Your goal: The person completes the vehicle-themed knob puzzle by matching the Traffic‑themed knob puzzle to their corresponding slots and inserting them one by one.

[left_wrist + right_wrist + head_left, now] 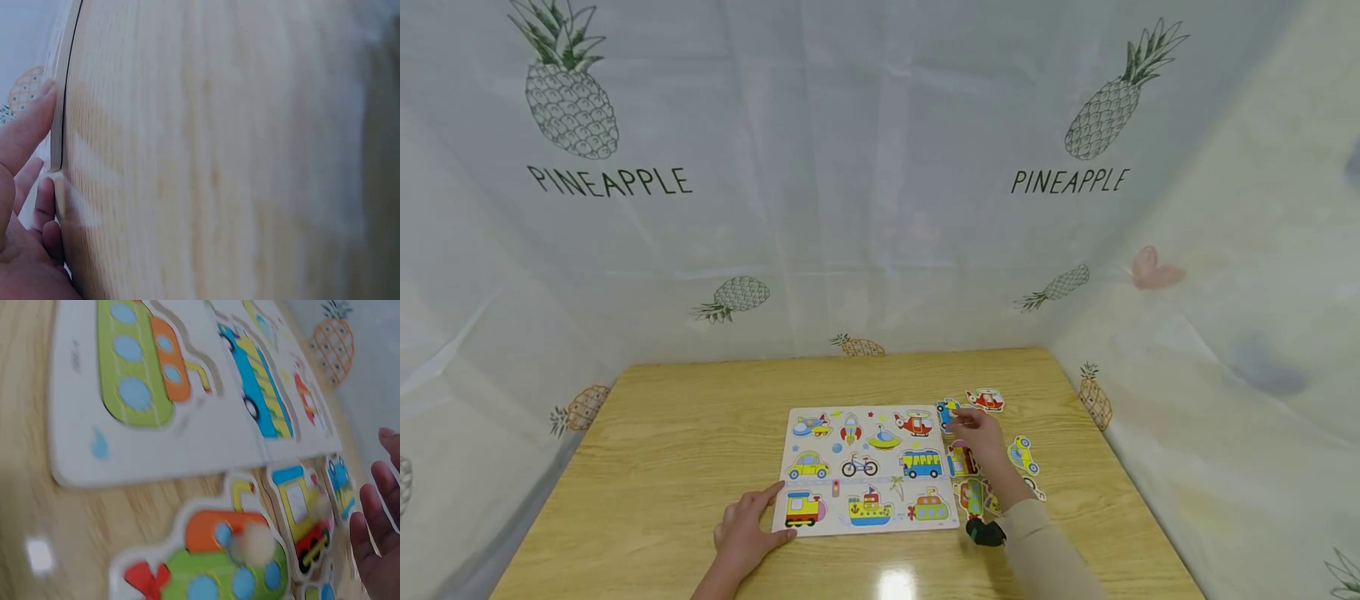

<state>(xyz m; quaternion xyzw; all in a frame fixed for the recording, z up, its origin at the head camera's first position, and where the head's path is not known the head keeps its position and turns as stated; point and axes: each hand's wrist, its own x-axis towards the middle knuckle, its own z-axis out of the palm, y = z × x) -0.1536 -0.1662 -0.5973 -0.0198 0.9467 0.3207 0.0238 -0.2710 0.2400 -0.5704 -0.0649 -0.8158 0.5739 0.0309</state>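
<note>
A white puzzle board (pixel 835 512) with vehicle pictures lies on the wooden table. My left hand (pixel 747 533) touches its near left corner, thumb at the near edge and index finger at the left side. In the left wrist view, the thumb (pixel 31 125) lies straight against the board's edge. My right hand (pixel 983 437) hovers over loose pieces beside the board's right side. Its fingers (pixel 375 503) are spread, with nothing visible between them. Below are a blue vehicle piece (pixel 946 414), a train piece (pixel 300 519) and a submarine piece (pixel 219 562), with round knobs.
A red helicopter piece (pixel 985 400) lies beyond the right hand, and a yellow car piece (pixel 1023 456) to its right. The right forearm partly covers other pieces. Pineapple-print curtains (pixel 865 208) hang behind and beside the table (pixel 685 433).
</note>
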